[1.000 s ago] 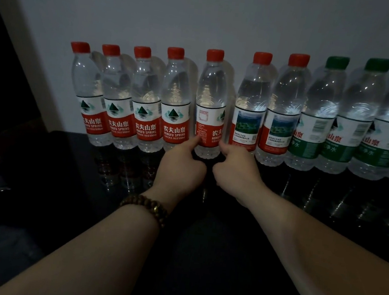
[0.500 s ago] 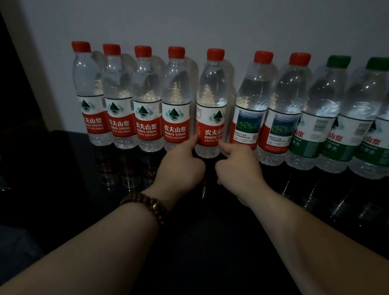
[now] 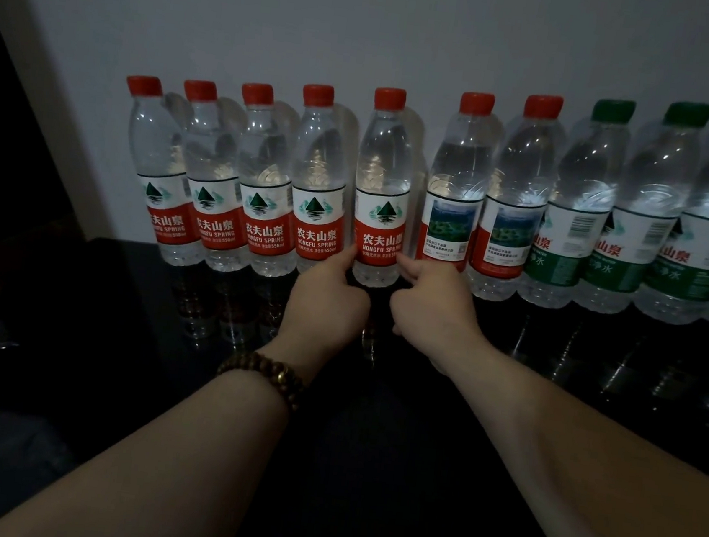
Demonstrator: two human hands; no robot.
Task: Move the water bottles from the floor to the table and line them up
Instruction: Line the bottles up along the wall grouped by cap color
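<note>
LABEL: "农夫山泉 NONGFU SPRING" read on red band | BOTTLE: clear plastic red-capped water bottle upright on glossy black table; white wall behind it; green-capped bottles to its right | HANDS: label touched each side by straight forefinger of left hand, right hand; other fingers curled | CHANGE: label since turned frontward

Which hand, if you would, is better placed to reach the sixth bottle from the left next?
The right hand, probably: its fingertip touches the right edge of the fifth bottle, directly beside the sixth bottle, while the left hand sits on the other side.
</note>
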